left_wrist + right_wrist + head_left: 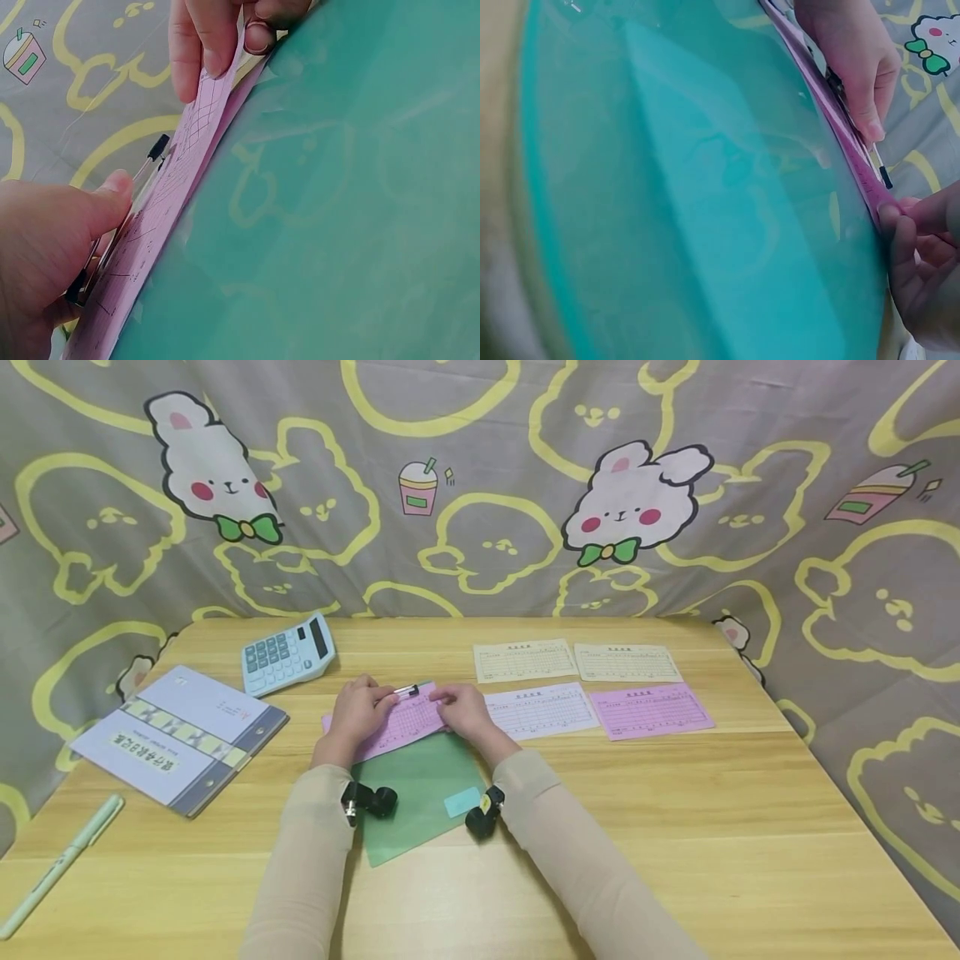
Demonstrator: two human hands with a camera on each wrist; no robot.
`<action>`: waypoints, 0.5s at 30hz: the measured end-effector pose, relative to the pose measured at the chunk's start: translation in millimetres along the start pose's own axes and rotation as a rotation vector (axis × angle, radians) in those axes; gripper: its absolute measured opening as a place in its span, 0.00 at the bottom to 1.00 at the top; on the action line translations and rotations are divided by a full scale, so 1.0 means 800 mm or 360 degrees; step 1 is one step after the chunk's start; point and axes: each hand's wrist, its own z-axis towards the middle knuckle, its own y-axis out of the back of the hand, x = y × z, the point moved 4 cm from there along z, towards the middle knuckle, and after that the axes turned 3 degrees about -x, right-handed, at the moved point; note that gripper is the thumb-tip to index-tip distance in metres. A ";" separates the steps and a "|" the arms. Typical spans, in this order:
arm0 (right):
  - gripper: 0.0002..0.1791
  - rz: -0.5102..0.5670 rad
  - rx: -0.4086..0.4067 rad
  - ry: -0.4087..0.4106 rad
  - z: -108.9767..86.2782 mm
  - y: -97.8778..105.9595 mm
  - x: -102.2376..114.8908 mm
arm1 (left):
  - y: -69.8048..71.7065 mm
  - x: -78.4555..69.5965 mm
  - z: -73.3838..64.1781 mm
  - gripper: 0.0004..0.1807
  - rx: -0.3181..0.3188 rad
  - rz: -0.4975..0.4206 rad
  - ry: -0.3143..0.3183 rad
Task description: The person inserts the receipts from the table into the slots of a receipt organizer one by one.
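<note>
Thumb and fingers of the left hand (356,714) pinch the metal clip (406,692), the thumb pressing on its black-tipped wire handle. The right hand (463,710) is closed on the right end of a pink slip (401,727), holding its edge between thumb and fingers. That slip, printed with a grid, lies slantwise across the far end of a see-through green clipboard (420,797), beside the clip; whether the clip bites on it cannot be told. In the left wrist view, a cream edge of paper shows beneath the pink one near the right fingertips.

Nearer the person, a small light-blue label (462,802) sits on the clipboard's right side. Black wrist cameras (485,814) hang from both beige sleeves (577,860).

Just beyond the right hand lies a white slip (543,710), with a second pink slip (652,710) to its right and two cream slips (523,661) behind them. To the left, a pale blue calculator (288,653) stands near a lavender notebook (202,710), and a pale green pen (63,867) lies at the left edge of the wooden table (675,860). Behind hangs a grey curtain (495,460) patterned with cartoon rabbits.
</note>
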 end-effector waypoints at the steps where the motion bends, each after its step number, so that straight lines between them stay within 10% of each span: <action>1: 0.16 -0.0009 -0.0004 0.0002 0.000 0.000 0.000 | 0.000 0.000 0.000 0.16 0.0000 0.0001 -0.0002; 15: 0.16 -0.0031 -0.0021 0.0004 0.004 -0.004 -0.002 | -0.002 0.001 -0.002 0.18 -0.0005 0.0033 -0.0024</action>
